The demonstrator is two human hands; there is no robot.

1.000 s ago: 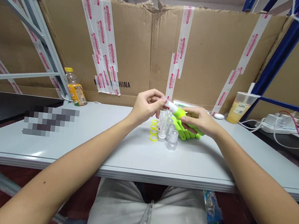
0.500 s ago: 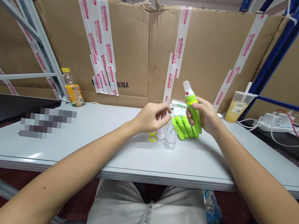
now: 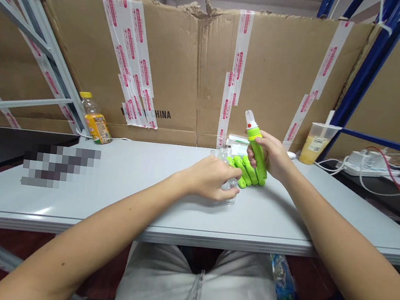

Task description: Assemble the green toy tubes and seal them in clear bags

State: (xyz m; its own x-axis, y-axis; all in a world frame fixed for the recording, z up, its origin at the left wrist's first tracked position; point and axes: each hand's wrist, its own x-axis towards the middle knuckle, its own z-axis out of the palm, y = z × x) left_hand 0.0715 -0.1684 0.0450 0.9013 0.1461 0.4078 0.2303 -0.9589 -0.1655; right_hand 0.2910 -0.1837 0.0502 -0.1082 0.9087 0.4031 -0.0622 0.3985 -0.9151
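Note:
My right hand (image 3: pixel 270 151) is wrapped round a bright green spray bottle (image 3: pixel 258 152), held tilted above the table. The bottle has a ribbed collar, a white top with a red dot, and a clear cap (image 3: pixel 250 117). Down at the table my left hand (image 3: pixel 214 178) has its thumb and fingers closed about a small clear plastic cup (image 3: pixel 232 185). More clear plastic pieces (image 3: pixel 223 153) show behind that hand, which partly covers them. Between the hands, several green bottle bodies (image 3: pixel 249 171) lie side by side, touching one another.
A drink bottle with a yellow cap (image 3: pixel 97 121) leans at the back left. At the back right stand a plastic cup of yellow drink (image 3: pixel 315 144) and a white power strip (image 3: pixel 364 166) with cables. A cardboard wall (image 3: pixel 180 70) closes off the table's rear.
My left hand has come down and right onto the clear cup, now covering the yellow ring and some clear pieces. My right hand keeps holding the green spray bottle in nearly the same place.

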